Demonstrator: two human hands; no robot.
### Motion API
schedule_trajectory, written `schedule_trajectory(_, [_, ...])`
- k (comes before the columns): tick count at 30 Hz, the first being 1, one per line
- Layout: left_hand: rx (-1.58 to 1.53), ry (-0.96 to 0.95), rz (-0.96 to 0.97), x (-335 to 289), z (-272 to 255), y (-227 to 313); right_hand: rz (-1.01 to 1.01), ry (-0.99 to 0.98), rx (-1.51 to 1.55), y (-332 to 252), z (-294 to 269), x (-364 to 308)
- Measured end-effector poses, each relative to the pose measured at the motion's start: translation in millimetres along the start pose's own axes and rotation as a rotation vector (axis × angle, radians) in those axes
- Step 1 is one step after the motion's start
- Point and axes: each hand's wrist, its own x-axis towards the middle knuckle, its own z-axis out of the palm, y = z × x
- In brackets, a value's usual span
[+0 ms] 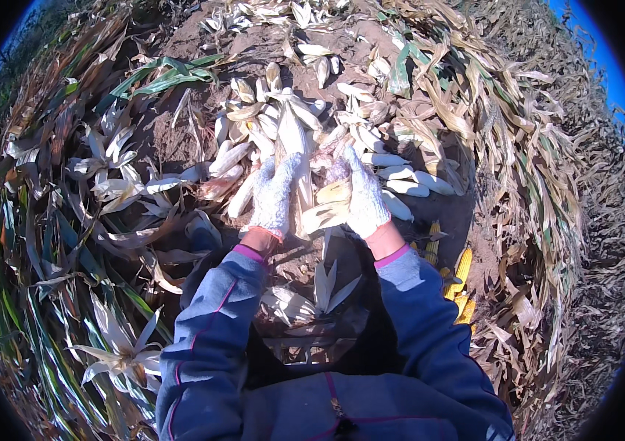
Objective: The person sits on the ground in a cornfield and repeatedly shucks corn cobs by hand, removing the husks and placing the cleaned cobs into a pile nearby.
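Both of my hands wear white knit gloves and are over a heap of corn ears in pale husks (261, 136). My left hand (277, 197) is closed along the side of a long husked-over ear of corn (292, 136), its tip pointing away from me. To the right, my right hand (364, 197) is closed on dry, yellowish corn husk (333, 204); its fingers partly hide what lies beneath. Several more ears in husk (404, 180) lie just right of that hand.
Bare yellow corn cobs (461, 275) lie beside my right forearm. Opened empty husks (125, 356) are strewn at the left, and more husk (301, 301) lies between my legs. Dry stalks (489, 110) bank up around the brown soil (253, 48); green leaves (165, 77) lie at the far left.
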Motion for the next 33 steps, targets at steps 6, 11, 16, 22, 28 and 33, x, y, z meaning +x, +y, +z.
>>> schedule_trajectory(6, [-0.350,0.189,-0.076,40,-42,0,-0.236,-0.852,-0.579,-29,43,-41])
schedule_trajectory(11, [-0.096,0.076,0.014,17,-29,32,-0.106,-0.859,-0.406,-24,47,-42])
schedule_trajectory(16, [0.008,0.001,0.083,12,-23,26,0.139,0.008,0.037,-8,39,-36])
schedule_trajectory(22, [-0.161,-0.243,-0.033,4,-21,4,0.306,-0.199,0.317,0,52,-19])
schedule_trajectory(28, [-0.085,-0.165,0.097,3,-8,16,0.324,-0.123,0.263,5,50,-21])
schedule_trajectory(33, [0.221,-0.108,0.225,18,-26,14,0.380,-0.145,-0.080,8,45,-23])
